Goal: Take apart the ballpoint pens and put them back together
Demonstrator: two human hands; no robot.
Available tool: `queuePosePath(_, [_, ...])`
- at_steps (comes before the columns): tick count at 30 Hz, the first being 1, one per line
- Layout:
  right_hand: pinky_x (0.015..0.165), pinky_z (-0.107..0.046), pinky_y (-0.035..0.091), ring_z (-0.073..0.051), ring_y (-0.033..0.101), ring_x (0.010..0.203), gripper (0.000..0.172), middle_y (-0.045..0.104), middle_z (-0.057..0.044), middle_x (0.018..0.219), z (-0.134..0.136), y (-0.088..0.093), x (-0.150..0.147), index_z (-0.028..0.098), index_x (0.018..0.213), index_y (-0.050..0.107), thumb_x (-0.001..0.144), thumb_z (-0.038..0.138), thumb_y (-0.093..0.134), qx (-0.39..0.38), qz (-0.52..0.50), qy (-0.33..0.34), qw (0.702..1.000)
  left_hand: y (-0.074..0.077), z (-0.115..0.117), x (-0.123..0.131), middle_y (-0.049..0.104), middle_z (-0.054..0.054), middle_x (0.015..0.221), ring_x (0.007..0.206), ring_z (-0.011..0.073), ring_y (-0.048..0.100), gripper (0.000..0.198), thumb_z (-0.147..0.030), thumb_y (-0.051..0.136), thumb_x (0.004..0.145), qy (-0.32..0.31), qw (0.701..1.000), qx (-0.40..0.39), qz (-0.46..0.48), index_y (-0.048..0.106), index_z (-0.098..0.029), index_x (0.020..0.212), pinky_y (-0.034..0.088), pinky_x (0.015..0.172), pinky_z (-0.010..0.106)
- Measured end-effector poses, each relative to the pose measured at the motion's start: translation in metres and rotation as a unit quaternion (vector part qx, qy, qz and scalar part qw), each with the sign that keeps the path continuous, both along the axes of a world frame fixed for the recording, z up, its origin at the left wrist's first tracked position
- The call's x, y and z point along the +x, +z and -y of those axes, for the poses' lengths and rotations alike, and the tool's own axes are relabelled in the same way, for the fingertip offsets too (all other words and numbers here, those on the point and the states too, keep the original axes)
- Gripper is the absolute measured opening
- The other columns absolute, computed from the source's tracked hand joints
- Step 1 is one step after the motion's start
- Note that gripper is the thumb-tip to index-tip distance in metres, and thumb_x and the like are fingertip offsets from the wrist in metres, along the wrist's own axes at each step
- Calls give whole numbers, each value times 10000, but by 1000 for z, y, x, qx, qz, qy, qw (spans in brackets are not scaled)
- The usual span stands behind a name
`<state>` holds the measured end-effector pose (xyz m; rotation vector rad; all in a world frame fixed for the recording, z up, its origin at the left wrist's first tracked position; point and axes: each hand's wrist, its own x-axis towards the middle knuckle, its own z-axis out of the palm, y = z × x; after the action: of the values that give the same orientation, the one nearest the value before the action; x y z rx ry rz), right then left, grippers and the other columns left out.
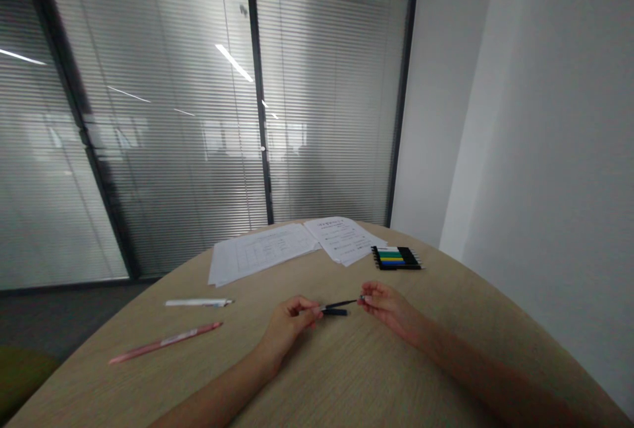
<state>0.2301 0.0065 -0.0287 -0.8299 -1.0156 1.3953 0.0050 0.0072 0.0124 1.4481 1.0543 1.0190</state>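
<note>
My left hand (292,322) is closed in a pinch on a slim dark rod (339,304) that looks like part of a pen and points to the right. Just below that rod is a short dark blue tube (337,312), like a pen barrel or cap; whether the left fingers touch it I cannot tell. My right hand (387,308) has its thumb and fingertips pressed together at the rod's far end, around a small dark piece mostly hidden by the fingers. Both hands are low over the table.
On the round wooden table (307,388), a white pen (195,302) and a pink pen (166,343) lie at left. Printed sheets (265,251) and more paper (341,238) lie at the back. Several dark pens with coloured bands (396,257) lie side by side beyond my right hand.
</note>
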Motion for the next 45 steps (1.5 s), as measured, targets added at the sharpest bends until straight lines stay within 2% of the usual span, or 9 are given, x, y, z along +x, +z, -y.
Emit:
queuePosePath(10, [759,-306,439,-153,599,757,315,609,0,750,-3,-6,2,188,800,566,544,259,735,13,44,9,999,-1,-1,1,603,-23,535,512,117,499,189,-367,651,551,-11,1000,16,-9,628,-181,576,359,533,220])
queuePosePath(16, [728,-270,425,-134,591,737,283,608,14,727,0,-1,0,184,766,579,537,236,738,13,34,22,999,-2,-2,1,609,-21,554,506,110,484,196,-368,650,557,-15,1000,8,-1,622,-176,590,347,535,217])
queuePosePath(21, [751,-273,411,-128,589,725,262,600,30,718,3,3,-3,185,718,596,516,252,748,17,47,34,998,-2,0,1,558,-40,494,485,102,456,203,-369,650,558,-13,1000,4,-9,616,-173,597,304,502,205])
queuePosePath(25, [765,-287,406,-124,573,707,241,597,31,711,5,3,-4,194,716,603,530,264,740,35,61,17,997,-2,-1,1,552,-40,494,486,100,453,198,-357,641,562,-16,1000,11,-20,613,-165,602,308,513,209])
queuePosePath(29, [752,-295,403,-130,562,688,241,590,26,692,5,3,-5,189,707,599,529,275,738,18,54,-2,998,-5,-4,0,544,-39,504,488,105,451,211,-369,631,557,-10,999,28,-31,607,-163,594,315,503,214])
queuePosePath(35, [679,-252,385,-107,528,632,240,580,33,644,4,4,-5,184,666,606,496,255,759,4,27,2,1000,-6,-5,-1,565,-30,530,515,115,473,232,-387,630,561,1,999,39,-31,616,-162,615,345,539,224])
queuePosePath(45, [674,-251,382,-112,531,643,240,585,28,655,7,8,-7,183,680,610,505,260,754,3,38,-12,999,-5,-6,1,534,-48,496,481,98,442,221,-377,631,543,-7,999,29,-26,594,-164,588,312,504,211])
